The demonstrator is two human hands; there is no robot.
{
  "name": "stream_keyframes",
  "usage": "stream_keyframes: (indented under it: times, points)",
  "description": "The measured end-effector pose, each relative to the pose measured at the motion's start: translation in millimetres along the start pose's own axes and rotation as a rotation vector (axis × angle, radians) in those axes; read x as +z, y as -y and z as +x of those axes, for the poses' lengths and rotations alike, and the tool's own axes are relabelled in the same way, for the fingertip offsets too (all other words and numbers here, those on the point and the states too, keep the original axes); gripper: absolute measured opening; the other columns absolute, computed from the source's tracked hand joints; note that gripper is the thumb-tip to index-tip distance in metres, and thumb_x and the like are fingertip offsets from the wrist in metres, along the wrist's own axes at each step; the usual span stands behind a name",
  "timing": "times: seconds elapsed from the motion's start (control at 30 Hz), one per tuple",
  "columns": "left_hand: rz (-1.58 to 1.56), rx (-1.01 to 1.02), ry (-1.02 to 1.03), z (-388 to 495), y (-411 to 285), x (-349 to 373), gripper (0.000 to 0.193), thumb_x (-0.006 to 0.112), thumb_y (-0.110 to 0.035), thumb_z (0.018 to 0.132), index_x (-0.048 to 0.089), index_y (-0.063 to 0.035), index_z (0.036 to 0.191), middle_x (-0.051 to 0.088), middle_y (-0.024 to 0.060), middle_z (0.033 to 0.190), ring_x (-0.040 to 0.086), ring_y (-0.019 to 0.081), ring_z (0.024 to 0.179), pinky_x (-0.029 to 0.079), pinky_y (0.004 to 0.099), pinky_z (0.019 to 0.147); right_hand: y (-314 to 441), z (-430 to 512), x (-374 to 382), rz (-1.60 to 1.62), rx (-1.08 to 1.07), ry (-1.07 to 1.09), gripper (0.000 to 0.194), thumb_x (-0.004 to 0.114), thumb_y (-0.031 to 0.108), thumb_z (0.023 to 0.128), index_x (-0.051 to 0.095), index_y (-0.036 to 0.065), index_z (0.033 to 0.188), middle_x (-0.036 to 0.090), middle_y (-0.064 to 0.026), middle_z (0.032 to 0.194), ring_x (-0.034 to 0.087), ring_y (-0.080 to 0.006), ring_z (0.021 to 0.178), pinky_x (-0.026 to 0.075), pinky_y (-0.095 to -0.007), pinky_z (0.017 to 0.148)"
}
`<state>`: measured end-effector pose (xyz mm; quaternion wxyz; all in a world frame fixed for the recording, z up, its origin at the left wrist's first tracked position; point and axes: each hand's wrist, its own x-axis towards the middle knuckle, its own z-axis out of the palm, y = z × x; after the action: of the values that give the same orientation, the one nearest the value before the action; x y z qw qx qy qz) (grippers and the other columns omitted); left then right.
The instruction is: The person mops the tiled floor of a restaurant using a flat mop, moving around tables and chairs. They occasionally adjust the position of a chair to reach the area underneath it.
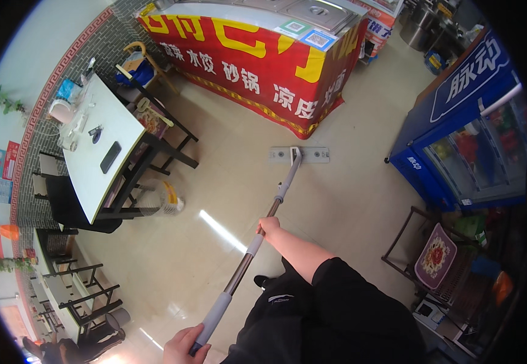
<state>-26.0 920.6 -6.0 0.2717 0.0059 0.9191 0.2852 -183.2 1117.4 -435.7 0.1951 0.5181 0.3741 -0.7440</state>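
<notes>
A flat mop with a telescopic grey-and-metal pole [240,268] runs from the bottom of the view up to its flat grey head [315,154], which lies on the tiled floor. My left hand [183,346] grips the plastic handle at the pole's near end. Farther up, my right hand [269,227] is closed around the metal section of the pole. The mop head is just in front of a counter [249,73] draped in a red printed cloth. Any pad under the head is hidden.
To the left stands a white-topped table [104,123] bearing a phone [111,157], with a clear wastebasket [163,198] beside it. A blue drinks fridge [454,150] is on the right, near a chair with a floral cushion [435,257]. At lower left, another person's legs [95,341] show.
</notes>
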Motion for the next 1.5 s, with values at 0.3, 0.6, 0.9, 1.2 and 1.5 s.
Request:
stream_keyframes:
  times: [0.3,0.6,0.9,1.2,1.5]
  points:
    - [0.123,0.043,-0.143,47,-49,4,0.04,0.069,-0.003,0.061,0.058,0.0008,0.099,0.061,0.0169,0.091,0.061,0.0297,0.078,0.049,0.0319,0.066,59,22,9,-0.069,0.089,0.001,0.017,0.041,-0.001,0.076,0.041,-0.001,0.093,0.049,-0.0132,0.063,0.051,-0.0248,0.046,0.047,-0.04,0.041]
    - [0.03,-0.065,-0.078,33,-18,34,0.039,0.064,-0.013,0.069,0.055,-0.0029,0.106,0.06,0.015,0.087,0.06,0.0314,0.072,0.049,0.0358,0.063,56,39,-16,-0.359,0.09,-0.086,0.015,0.042,0.002,0.076,0.043,0.002,0.092,0.048,-0.0104,0.066,0.05,-0.0212,0.047,0.045,-0.0342,0.04]
    - [0.02,-0.382,-0.252,-101,69,11,0.036,0.066,-0.005,0.062,0.061,-0.0053,0.098,0.062,0.0135,0.084,0.061,0.0297,0.072,0.05,0.0341,0.062,-125,-37,24,-0.58,0.207,0.073,0.011,0.046,0.003,0.074,0.047,0.002,0.085,0.052,-0.0125,0.066,0.054,-0.0245,0.049,0.047,-0.0379,0.042]
    - [0.07,-0.973,-0.548,-260,49,0,0.039,0.069,0.0,0.05,0.063,0.0025,0.089,0.063,0.0158,0.075,0.061,0.0226,0.064,0.047,0.0281,0.061,-319,-202,80,-0.87,0.432,0.274,0.002,0.046,0.003,0.073,0.047,0.002,0.073,0.054,-0.0106,0.064,0.059,-0.0217,0.052,0.044,-0.031,0.038]
    - [0.362,-0.845,-0.878,-291,23,9,0.014,0.064,0.001,0.062,0.061,0.0019,0.075,0.057,0.0113,0.065,0.053,0.0194,0.055,0.041,0.0269,0.052,-321,-237,95,-0.731,0.583,0.517,0.004,0.048,0.003,0.069,0.046,-0.001,0.068,0.055,-0.0118,0.064,0.06,-0.0236,0.058,0.05,-0.0324,0.048]
